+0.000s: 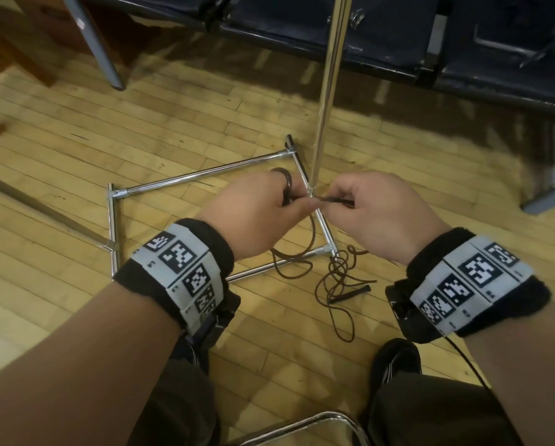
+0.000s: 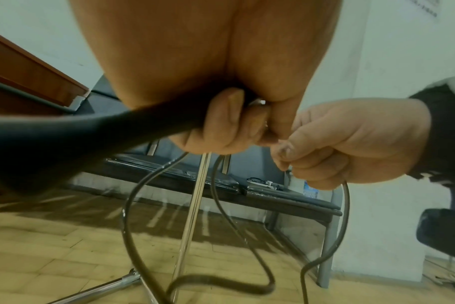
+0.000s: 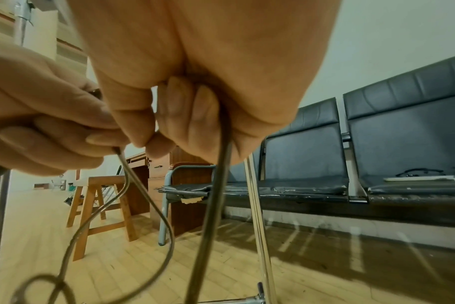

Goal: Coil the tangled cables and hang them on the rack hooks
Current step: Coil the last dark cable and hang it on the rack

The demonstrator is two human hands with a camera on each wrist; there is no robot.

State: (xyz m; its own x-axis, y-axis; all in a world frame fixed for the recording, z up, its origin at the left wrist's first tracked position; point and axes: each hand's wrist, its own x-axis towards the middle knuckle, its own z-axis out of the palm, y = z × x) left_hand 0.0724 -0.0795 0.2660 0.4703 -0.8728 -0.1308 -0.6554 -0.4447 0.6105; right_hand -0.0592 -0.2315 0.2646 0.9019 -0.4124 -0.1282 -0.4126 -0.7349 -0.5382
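The left hand (image 1: 263,214) curls its fingers around a small loop of the cable (image 1: 337,272); beside it, the right hand (image 1: 376,214) pinches the next stretch. Below both sets of fingers the rest hangs tangled to the floor, likely to snag the rack base (image 1: 205,172).

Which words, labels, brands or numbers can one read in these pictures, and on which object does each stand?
No text can be read.
Left wristband: square black-and-white code markers and tiny marks, too small to read.
Right wristband: the same, unreadable.
Paper on the wall: dark print, too blurred.
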